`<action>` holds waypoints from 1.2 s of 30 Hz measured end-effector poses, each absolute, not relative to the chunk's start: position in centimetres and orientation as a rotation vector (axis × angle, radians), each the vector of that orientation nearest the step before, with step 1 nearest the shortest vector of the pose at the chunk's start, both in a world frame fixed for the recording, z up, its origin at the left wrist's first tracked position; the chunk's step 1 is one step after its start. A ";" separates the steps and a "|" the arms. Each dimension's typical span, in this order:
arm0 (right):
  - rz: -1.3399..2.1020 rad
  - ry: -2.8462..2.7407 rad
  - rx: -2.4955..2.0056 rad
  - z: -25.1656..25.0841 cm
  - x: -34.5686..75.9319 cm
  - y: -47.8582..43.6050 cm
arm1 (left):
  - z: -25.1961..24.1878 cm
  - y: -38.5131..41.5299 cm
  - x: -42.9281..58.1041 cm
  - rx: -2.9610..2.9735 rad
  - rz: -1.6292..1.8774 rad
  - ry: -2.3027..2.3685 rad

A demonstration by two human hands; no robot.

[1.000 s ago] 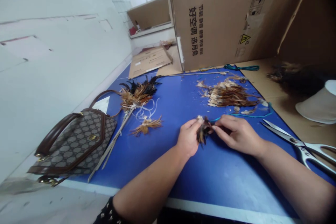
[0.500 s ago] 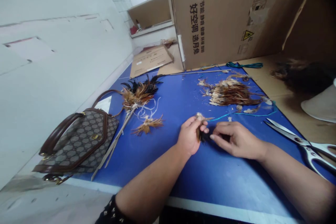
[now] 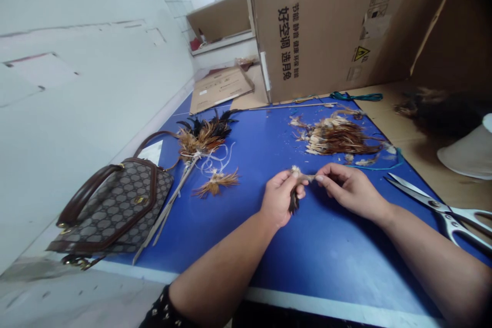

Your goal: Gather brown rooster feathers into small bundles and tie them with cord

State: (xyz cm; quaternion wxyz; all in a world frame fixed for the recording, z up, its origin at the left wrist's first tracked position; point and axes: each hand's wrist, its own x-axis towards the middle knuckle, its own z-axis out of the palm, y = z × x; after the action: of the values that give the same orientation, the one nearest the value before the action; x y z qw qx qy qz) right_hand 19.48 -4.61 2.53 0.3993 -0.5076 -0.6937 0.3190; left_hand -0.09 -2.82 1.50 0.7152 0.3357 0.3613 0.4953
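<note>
My left hand (image 3: 280, 196) is closed around a small bundle of feathers (image 3: 294, 201); pale quill ends poke out above the thumb and dark tips hang below. My right hand (image 3: 351, 190), thumb and forefinger pinched, grips the tip of a brown feather that sticks out sideways from that bundle. A blue-green string (image 3: 384, 166) lies on the table just beyond the right hand. Farther back is a pile of brown feathers (image 3: 338, 136) with cream quills. Left of my hands lies a loose tuft of feathers (image 3: 216, 183).
Tied feathers on thin sticks (image 3: 203, 138) lie at the left beside a patterned handbag (image 3: 115, 205). Open scissors (image 3: 438, 205) rest at the right edge near a white cup-like container (image 3: 467, 151). A large cardboard box (image 3: 323, 25) stands behind the blue table (image 3: 265, 133).
My right hand has moved up from the dark feather tips to the feather pointing right, and now pinches its end. The left hand keeps hold of the bundle.
</note>
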 end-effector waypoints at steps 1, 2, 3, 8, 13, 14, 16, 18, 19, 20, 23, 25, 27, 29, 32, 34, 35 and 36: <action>0.753 -1.803 -1.274 2.7 19.7 -4.6 | 1.4 -2.9 -0.2 0.816 1.120 0.871; 0.705 -1.872 -1.253 2.8 19.9 -4.6 | 1.3 -2.9 -0.3 0.897 1.145 0.940; 0.669 -1.955 -1.222 3.0 20.1 -4.7 | 1.2 -3.0 -0.3 0.982 1.170 0.993; 0.598 -2.210 -1.050 3.9 20.1 -5.2 | 1.0 -4.2 -0.5 1.370 1.141 0.986; 0.530 -2.166 -1.056 3.8 19.6 -5.4 | 0.5 -4.7 -0.3 1.341 0.912 0.974; 0.502 -2.168 -1.068 3.7 19.6 -5.4 | 0.3 -4.6 -0.3 1.328 0.903 0.972; 0.464 -2.176 -1.078 3.4 19.7 -5.4 | 0.2 -4.4 -0.4 1.300 0.890 0.964; 0.437 -2.182 -1.074 3.3 19.8 -5.3 | 0.3 -4.2 -0.5 1.255 0.860 0.949; 0.428 -2.183 -1.069 3.2 19.9 -5.3 | 0.4 -4.2 -0.6 1.235 0.846 0.935; 0.423 -2.182 -1.064 3.2 19.9 -5.3 | 0.6 -4.1 -0.6 1.218 0.837 0.919; 0.421 -2.161 -1.056 3.1 19.9 -5.4 | 1.1 -4.0 -0.7 1.166 0.821 0.854; 0.423 -2.144 -1.047 3.2 19.7 -5.5 | 1.3 -4.0 -0.7 1.120 0.802 0.815; 0.420 -2.122 -1.050 3.3 19.6 -5.4 | 1.5 -3.9 -0.7 1.071 0.788 0.790; 0.395 -2.120 -1.070 3.6 20.2 -5.2 | 1.5 -3.9 -0.6 1.029 0.804 0.786; 0.227 -2.111 -1.226 4.2 22.6 -4.5 | 1.4 -3.8 -0.4 0.976 0.876 0.801; 0.009 -2.028 -1.510 4.4 24.9 -4.0 | 1.4 -3.7 -0.2 0.941 0.911 0.808; -0.088 -1.992 -1.690 4.4 26.1 -3.8 | 1.3 -3.6 -0.2 0.923 0.924 0.806; -0.140 -1.981 -1.864 4.3 27.3 -3.5 | 1.2 -3.6 -0.1 0.905 0.934 0.801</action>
State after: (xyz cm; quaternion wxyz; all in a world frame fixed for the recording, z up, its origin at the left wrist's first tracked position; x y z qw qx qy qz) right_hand 27.27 -3.51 4.30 0.2076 -0.6695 -0.7114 -0.0504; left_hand -0.15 -3.57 1.23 0.7224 0.4099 0.3626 0.4227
